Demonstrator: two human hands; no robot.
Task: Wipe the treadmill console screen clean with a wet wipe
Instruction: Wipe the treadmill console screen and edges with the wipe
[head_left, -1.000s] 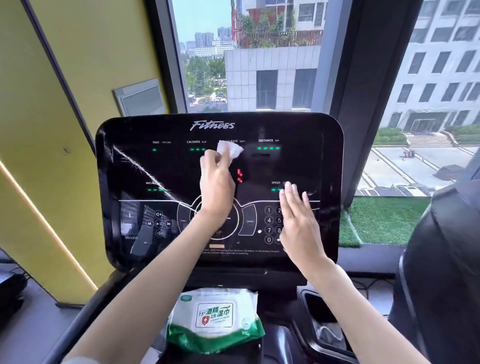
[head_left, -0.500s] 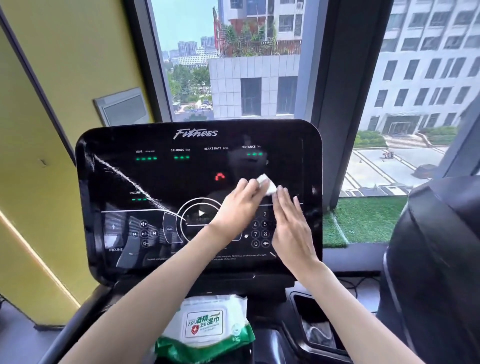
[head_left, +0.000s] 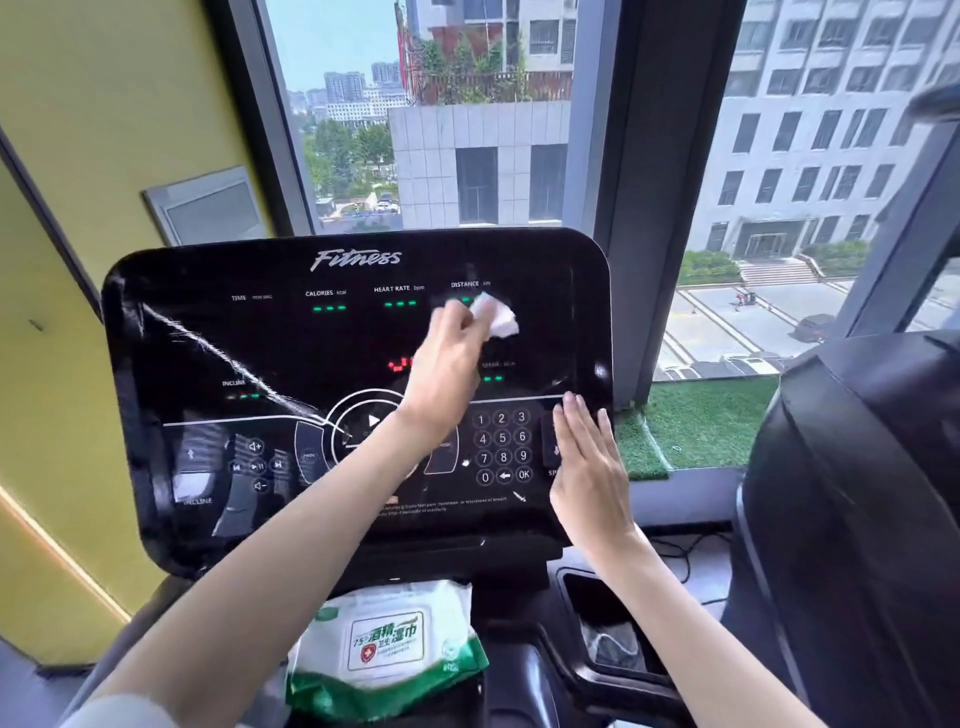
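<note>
Head view: left hand (head_left: 447, 364) pinching crumpled white wet wipe (head_left: 497, 315), pressed to glossy black console screen (head_left: 332, 353) at upper centre-right, under DISTANCE label (head_left: 465, 284). Pale diagonal streak (head_left: 218, 352) well left of wipe (prob. next sweep leftward). Right hand (head_left: 587, 467) flat, fingers straight, on lower-right edge beside keypad (head_left: 502, 447). Soft wipe pack (head_left: 389, 644) at bottom centre.

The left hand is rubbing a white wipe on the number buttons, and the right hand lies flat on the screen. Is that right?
Not quite. The head view shows the left hand holding the white wipe up by the DISTANCE label, above the number buttons, not on them. The right hand does lie flat on the screen.
</note>
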